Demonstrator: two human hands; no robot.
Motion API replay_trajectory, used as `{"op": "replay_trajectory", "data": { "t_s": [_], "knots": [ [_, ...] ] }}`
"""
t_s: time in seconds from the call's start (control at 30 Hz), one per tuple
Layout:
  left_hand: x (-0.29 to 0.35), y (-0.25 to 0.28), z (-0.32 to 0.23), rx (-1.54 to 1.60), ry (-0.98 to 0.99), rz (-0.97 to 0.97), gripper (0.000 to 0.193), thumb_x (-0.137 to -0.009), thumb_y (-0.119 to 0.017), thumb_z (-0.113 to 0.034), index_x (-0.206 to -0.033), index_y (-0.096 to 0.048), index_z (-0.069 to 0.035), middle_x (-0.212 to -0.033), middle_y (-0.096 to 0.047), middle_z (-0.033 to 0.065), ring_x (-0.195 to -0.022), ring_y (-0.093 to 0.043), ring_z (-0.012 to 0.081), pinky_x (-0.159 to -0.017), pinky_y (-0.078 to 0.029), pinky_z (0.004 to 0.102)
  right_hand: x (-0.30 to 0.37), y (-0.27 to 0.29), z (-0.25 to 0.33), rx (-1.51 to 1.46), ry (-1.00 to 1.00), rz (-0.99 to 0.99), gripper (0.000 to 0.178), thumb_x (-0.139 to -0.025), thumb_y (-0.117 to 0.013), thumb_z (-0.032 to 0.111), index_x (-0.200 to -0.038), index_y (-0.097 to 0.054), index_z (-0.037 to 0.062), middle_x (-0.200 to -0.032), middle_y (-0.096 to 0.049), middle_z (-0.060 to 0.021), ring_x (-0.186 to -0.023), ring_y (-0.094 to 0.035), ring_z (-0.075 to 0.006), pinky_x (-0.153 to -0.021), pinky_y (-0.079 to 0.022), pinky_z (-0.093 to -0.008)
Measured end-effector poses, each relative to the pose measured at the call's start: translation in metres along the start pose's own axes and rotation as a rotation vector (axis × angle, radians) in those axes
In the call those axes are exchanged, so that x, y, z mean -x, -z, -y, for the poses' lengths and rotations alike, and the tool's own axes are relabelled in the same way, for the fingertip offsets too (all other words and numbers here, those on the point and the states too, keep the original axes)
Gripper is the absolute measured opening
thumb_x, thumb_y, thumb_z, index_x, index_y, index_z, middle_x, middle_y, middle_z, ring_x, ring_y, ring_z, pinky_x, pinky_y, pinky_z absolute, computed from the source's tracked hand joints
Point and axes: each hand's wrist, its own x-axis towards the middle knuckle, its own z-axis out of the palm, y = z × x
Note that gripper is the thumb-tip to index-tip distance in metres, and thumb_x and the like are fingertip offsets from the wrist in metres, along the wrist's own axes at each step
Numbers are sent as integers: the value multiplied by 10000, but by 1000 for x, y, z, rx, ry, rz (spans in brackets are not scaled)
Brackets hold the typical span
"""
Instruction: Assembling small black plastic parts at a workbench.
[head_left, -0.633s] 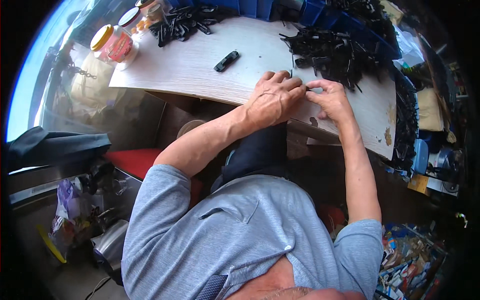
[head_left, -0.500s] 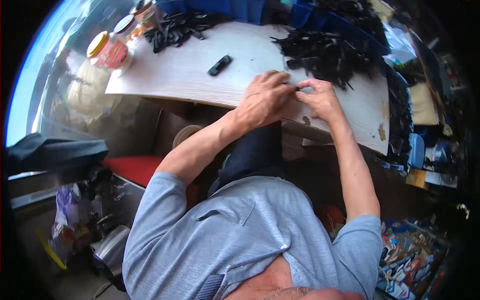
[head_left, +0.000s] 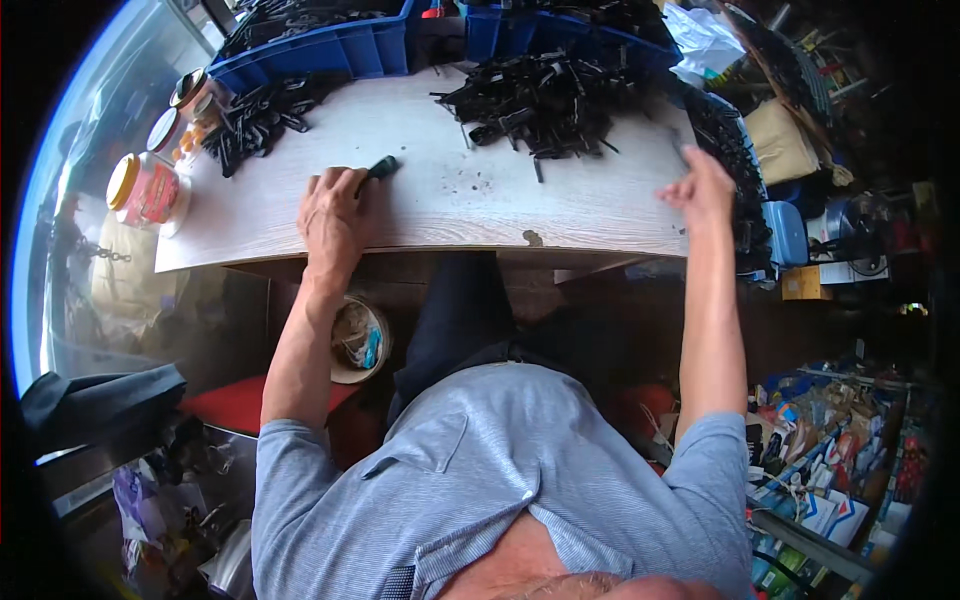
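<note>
In the head view, the left hand [head_left: 330,215] is at the left half of the pale table [head_left: 420,215], its fingers curled around the near end of a small black piece [head_left: 385,167]. The far end of that piece sticks out past the fingers, pointing away from the body and to the right. The right hand [head_left: 708,190] is well apart from it, over the right end of the table, with the thumb and index finger parted in a loose, open shape; it is blurred, and whether it touches the table I cannot tell. Between the 2 hands, dark specks [head_left: 465,185] dot the tabletop, and a brown stain [head_left: 532,238] marks the near edge. Beyond them lies a large pile of black parts [head_left: 545,100], with a smaller black heap [head_left: 255,125] farther left. 2 blue bins, a left bin [head_left: 320,58] and a right bin [head_left: 580,42], stand along the far edge, both holding more black parts. At the left end 3 jars are lined up, the nearest being a jar with a yellow lid [head_left: 150,195]. Below the table's near edge, a round bucket [head_left: 384,345] holding scraps, a blue bit among them, stands beside the person's dark trousers [head_left: 455,305].
</note>
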Motion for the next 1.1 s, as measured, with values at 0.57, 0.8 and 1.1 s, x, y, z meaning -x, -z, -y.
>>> {"op": "replay_trajectory", "data": {
  "t_s": [0.57,0.8,1.1],
  "knots": [
    [-9,-43,-83,218,-212,144,177,-854,-743,-175,-1016,-747,-101,-1067,-693,81,-949,-616,308,-834,-512,421,20,-92,-16,648,-9,221,444,-827,-831,321,-1137,-699,32,-662,-579,-27,-415,-484,-110,-412,-490,-289],
    [-10,-44,-81,234,-220,153,193,-853,-742,-170,-1032,-751,-102,-1078,-692,87,-950,-613,306,-830,-508,418,11,-82,-25,470,25,211,346,-875,-775,260,-1123,-690,33,-583,-571,-30,-389,-495,-114,-410,-510,-307],
    [-12,-30,-80,241,-220,203,236,-861,-742,-195,-1079,-743,-106,-1126,-686,96,-974,-614,311,-866,-494,420,14,-53,-1,301,11,211,291,-900,-749,226,-1097,-649,36,-510,-451,27,-390,-482,-96,-479,-586,-342]
  ]
}}
